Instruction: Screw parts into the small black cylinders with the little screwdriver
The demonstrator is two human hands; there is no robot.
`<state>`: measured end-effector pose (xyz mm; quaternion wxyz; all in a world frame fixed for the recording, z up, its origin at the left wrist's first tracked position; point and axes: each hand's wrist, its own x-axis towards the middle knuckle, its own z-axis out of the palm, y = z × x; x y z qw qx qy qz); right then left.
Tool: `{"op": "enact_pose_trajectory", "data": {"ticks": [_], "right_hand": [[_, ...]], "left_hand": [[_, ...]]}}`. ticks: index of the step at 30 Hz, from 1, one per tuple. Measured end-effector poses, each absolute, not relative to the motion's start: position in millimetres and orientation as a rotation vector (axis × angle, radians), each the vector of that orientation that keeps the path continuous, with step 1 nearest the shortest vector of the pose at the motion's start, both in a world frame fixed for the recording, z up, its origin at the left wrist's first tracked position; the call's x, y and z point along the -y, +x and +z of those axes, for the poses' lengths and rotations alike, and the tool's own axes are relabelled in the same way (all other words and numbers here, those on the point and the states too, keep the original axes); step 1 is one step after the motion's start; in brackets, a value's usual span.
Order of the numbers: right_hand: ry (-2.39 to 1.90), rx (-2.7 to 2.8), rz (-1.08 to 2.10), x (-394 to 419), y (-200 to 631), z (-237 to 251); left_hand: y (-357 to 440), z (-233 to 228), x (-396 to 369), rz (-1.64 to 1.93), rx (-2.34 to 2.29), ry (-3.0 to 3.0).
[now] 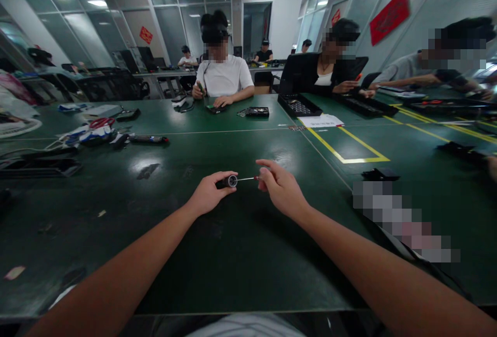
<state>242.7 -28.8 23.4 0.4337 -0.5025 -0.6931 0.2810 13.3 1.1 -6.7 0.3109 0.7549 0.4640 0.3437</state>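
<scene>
Head view looks down over a dark green work table (240,254) with both bare forearms reaching forward to its middle; the left hand (207,194) is clenched around a short black cylindrical tool handle with a silver ring at its end (229,181), fingers and thumb wrapped about its body; the handle lies level just above the table surface, its ringed end turned toward the other hand; out of that end runs a thin silver metal shaft with a small red tip (246,178), level as well; the right hand (280,188) pinches the red-tipped end between thumb and forefinger, the other fingers curled loosely; the two hands sit near each other with the shaft bridging the gap between them.

Farther back on the left lies a black and red pen-like tool (149,140) beside a heap of white cables and red-handled scissors (95,131); yellow tape lines (351,148) mark out a box on the right half of the table, with a white sheet of paper (321,120) and a black plastic tray (298,105) past it; a small black device (380,174) rests near the right forearm; a person in a white T-shirt (223,78) sits opposite with hands on the table; a person in a black jacket (310,73) sits to that one's side.
</scene>
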Motion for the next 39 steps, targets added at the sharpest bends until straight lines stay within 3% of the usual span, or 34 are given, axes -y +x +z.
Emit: {"op": "enact_pose_trajectory", "data": {"ticks": [7, 39], "right_hand": [[-1.126, 1.735, 0.854, 25.2, 245.0, 14.9], [-1.290, 1.927, 0.719, 33.3, 239.4, 26.7]], "left_hand": [[12.1, -7.6, -1.8, 0.910, -1.232, 1.976], [11.4, -4.9, -1.3, 0.923, -1.222, 1.966]]}}
